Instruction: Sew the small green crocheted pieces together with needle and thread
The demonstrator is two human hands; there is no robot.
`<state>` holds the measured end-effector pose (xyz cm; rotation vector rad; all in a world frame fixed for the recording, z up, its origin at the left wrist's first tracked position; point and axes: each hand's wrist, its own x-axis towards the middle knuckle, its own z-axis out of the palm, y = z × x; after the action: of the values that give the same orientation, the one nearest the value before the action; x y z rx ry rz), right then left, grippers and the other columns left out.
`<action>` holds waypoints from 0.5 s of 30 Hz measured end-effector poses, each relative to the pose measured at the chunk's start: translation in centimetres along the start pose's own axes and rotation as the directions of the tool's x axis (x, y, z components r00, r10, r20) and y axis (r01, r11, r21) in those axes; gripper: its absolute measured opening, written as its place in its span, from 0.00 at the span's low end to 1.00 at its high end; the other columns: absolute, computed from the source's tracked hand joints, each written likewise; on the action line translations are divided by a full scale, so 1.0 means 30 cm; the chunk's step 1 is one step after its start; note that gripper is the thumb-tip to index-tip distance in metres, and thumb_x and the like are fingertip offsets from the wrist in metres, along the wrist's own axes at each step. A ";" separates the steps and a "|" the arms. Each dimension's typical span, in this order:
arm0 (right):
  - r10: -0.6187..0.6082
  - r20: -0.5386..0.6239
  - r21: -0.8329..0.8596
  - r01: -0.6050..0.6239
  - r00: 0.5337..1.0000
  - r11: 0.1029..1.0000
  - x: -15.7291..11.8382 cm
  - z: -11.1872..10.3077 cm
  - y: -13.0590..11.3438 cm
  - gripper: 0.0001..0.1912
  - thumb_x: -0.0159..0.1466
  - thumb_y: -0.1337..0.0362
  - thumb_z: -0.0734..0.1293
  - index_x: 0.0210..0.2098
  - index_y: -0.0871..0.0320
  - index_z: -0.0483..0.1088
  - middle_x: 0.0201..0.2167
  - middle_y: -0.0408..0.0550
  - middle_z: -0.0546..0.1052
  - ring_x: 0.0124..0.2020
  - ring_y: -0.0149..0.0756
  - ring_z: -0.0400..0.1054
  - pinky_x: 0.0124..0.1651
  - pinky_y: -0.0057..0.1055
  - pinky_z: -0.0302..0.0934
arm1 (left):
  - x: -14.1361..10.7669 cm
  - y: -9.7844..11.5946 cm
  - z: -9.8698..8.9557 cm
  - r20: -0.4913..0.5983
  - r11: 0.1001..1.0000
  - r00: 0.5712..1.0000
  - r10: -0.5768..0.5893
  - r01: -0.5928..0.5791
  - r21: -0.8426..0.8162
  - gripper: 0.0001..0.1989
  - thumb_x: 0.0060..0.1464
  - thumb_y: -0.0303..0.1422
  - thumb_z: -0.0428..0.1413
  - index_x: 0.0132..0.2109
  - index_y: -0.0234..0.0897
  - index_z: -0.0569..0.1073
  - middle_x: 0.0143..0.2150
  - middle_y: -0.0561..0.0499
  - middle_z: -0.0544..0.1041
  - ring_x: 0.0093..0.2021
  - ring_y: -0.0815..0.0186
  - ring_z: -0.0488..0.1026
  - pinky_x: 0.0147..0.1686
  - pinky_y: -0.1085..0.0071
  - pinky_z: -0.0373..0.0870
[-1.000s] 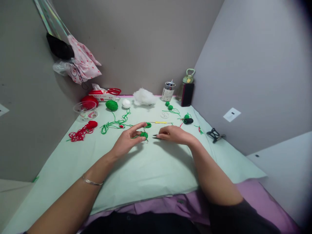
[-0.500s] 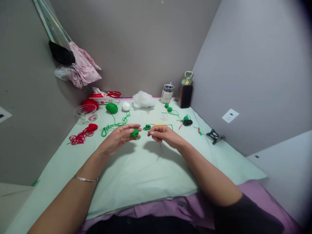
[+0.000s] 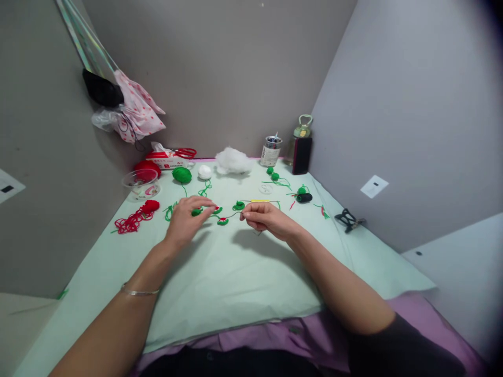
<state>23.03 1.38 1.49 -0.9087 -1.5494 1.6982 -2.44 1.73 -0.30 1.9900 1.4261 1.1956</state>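
My left hand (image 3: 187,222) is curved, thumb and fingers apart, around a green crocheted piece (image 3: 197,212) that shows between them. Just right of its fingertips are small red-and-green crocheted pieces (image 3: 222,221), joined to a thin dark green strand (image 3: 233,214). The strand runs to my right hand (image 3: 261,213), whose thumb and index finger pinch its end. Another green crocheted piece (image 3: 238,205) lies between the hands, a little farther back. Behind my right hand is a hook with a yellow handle (image 3: 260,201).
At the left are red yarn (image 3: 135,217), a clear tub (image 3: 141,184) and a tissue box (image 3: 165,159) with scissors. Farther back lie a green yarn ball (image 3: 182,175), white stuffing (image 3: 232,161), a pen cup (image 3: 271,152) and a phone (image 3: 302,156). A black stand (image 3: 348,220) is at the right.
My left hand has turned and shifted slightly left. Red-and-green pieces now show beside its fingertips, where one green piece was held before. My right hand keeps its pinch.
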 end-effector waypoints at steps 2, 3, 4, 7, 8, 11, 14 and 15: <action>0.003 0.025 -0.001 -0.003 1.000 1.000 0.001 0.006 0.004 0.18 0.59 0.51 0.74 0.33 0.62 0.74 0.16 0.35 0.63 0.19 0.23 0.47 0.24 0.27 0.38 | -0.018 0.030 0.037 0.124 0.993 0.992 -0.011 0.025 -0.115 0.12 0.55 0.45 0.63 0.42 0.46 0.84 0.47 0.48 0.83 0.53 0.52 0.74 0.60 0.54 0.63; 0.001 0.036 0.000 -0.001 0.999 1.000 0.002 0.007 0.007 0.18 0.59 0.51 0.74 0.34 0.62 0.74 0.16 0.36 0.64 0.19 0.23 0.47 0.24 0.27 0.38 | -0.027 0.043 0.054 0.172 0.987 0.985 -0.012 0.039 -0.158 0.13 0.53 0.45 0.64 0.43 0.47 0.84 0.47 0.48 0.82 0.53 0.52 0.74 0.59 0.54 0.64; 0.001 0.047 0.002 -0.001 0.999 1.000 0.002 0.008 0.009 0.18 0.59 0.51 0.74 0.34 0.62 0.74 0.17 0.36 0.64 0.19 0.23 0.47 0.24 0.27 0.38 | -0.034 0.053 0.067 0.207 0.980 0.978 -0.008 0.049 -0.193 0.13 0.51 0.45 0.65 0.42 0.47 0.84 0.46 0.48 0.83 0.53 0.51 0.73 0.59 0.53 0.64; -0.001 0.055 0.015 0.000 0.998 1.000 0.002 0.003 0.012 0.18 0.59 0.51 0.74 0.35 0.62 0.75 0.18 0.37 0.64 0.19 0.23 0.48 0.23 0.27 0.38 | -0.045 0.063 0.085 0.252 0.961 0.968 -0.019 0.087 -0.262 0.09 0.51 0.45 0.65 0.33 0.46 0.84 0.44 0.47 0.83 0.53 0.50 0.73 0.62 0.50 0.63; -0.003 0.044 0.016 0.002 0.999 1.000 0.002 0.000 0.010 0.18 0.59 0.51 0.74 0.35 0.62 0.75 0.17 0.37 0.64 0.19 0.23 0.47 0.23 0.27 0.38 | -0.044 0.061 0.083 0.261 0.952 0.965 -0.037 0.114 -0.284 0.10 0.52 0.45 0.64 0.31 0.46 0.84 0.45 0.46 0.83 0.53 0.50 0.73 0.62 0.49 0.63; -0.012 -0.016 0.006 0.013 1.000 1.000 0.001 -0.011 0.004 0.18 0.58 0.52 0.74 0.34 0.62 0.75 0.17 0.37 0.64 0.20 0.24 0.47 0.24 0.27 0.36 | -0.032 0.054 0.054 0.308 0.920 0.948 -0.086 0.194 -0.341 0.13 0.55 0.47 0.62 0.34 0.46 0.85 0.55 0.46 0.81 0.59 0.49 0.72 0.64 0.48 0.63; -0.022 -0.045 -0.035 0.020 0.999 0.999 0.003 -0.015 0.004 0.17 0.59 0.52 0.74 0.33 0.61 0.75 0.17 0.37 0.63 0.20 0.24 0.48 0.24 0.27 0.37 | -0.020 0.051 0.022 0.348 0.896 0.933 -0.088 0.227 -0.382 0.15 0.58 0.50 0.60 0.36 0.46 0.85 0.61 0.46 0.78 0.65 0.48 0.68 0.65 0.46 0.61; -0.029 -0.045 -0.057 0.026 0.999 0.998 0.003 -0.014 0.007 0.17 0.59 0.52 0.73 0.33 0.61 0.75 0.17 0.37 0.64 0.20 0.24 0.48 0.24 0.27 0.38 | -0.018 0.052 0.016 0.356 0.883 0.931 -0.087 0.237 -0.404 0.16 0.59 0.50 0.59 0.37 0.45 0.84 0.62 0.46 0.77 0.66 0.48 0.68 0.65 0.46 0.61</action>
<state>23.32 1.67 1.26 -0.9443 -1.5799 1.6109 -1.24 0.69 0.36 1.6196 1.0216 0.9514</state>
